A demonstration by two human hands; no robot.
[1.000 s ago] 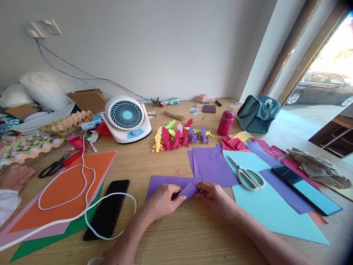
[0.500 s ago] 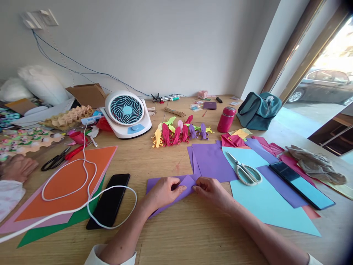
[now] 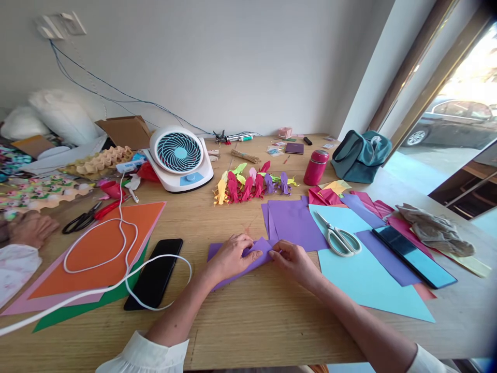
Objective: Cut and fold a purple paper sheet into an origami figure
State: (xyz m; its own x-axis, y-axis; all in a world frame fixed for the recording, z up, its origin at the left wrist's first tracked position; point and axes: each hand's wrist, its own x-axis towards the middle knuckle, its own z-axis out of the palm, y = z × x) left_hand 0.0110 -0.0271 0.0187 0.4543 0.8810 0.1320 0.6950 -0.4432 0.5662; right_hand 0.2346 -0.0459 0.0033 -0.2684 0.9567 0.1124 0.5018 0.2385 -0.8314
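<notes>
Our left hand [image 3: 233,257] presses a folded purple sheet [image 3: 256,263] on the table [image 3: 248,326]; our right hand [image 3: 292,260] pinches its right end. Sheet sits in front of the purple paper stack [image 3: 297,225], with the black phone [image 3: 155,274] to its left.

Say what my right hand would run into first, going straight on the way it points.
The right hand would first meet the folded purple paper at its fingertips, then probably the thumb of the left hand, though depth is hard to judge here.
</notes>
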